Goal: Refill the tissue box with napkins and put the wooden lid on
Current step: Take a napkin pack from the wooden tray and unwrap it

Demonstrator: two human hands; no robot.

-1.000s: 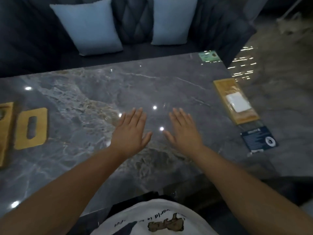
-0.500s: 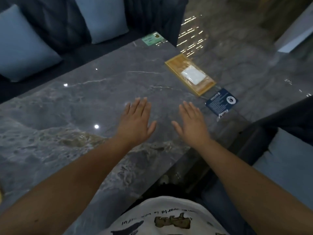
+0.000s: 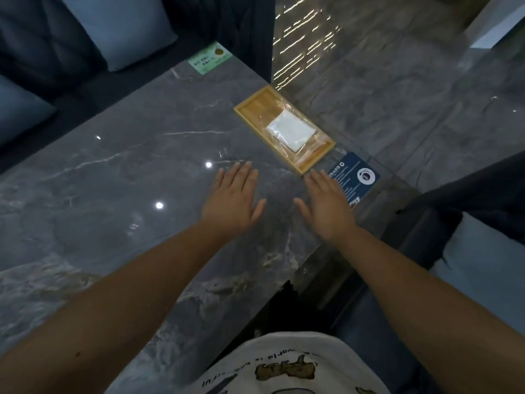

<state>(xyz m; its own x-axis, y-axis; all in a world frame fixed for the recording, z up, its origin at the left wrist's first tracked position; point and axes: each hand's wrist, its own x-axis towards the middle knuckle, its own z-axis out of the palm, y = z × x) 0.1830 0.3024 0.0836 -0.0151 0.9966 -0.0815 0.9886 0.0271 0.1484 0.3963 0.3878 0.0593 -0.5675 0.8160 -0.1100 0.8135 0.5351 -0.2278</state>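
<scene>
A shallow wooden tray [image 3: 257,107] lies near the right edge of the dark marble table [image 3: 119,177]. In it sits a clear plastic packet of white napkins [image 3: 290,130]. My left hand [image 3: 234,196] rests flat on the table, palm down, fingers apart, holding nothing. Beside it my right hand [image 3: 326,201] lies flat the same way, its fingertips just short of the tray's near corner. The wooden lid with the slot is out of view.
A blue printed card [image 3: 359,176] lies at the table's right edge, just right of my right hand. A green card [image 3: 208,58] sits at the far corner. Dark sofas with pale cushions [image 3: 125,27] stand behind and to the right. The table edge runs close to my body.
The view has swung right, so the slotted wooden lid at the left has left the frame and the tray now sits closer to my hands. Both hands stay flat on the table.
</scene>
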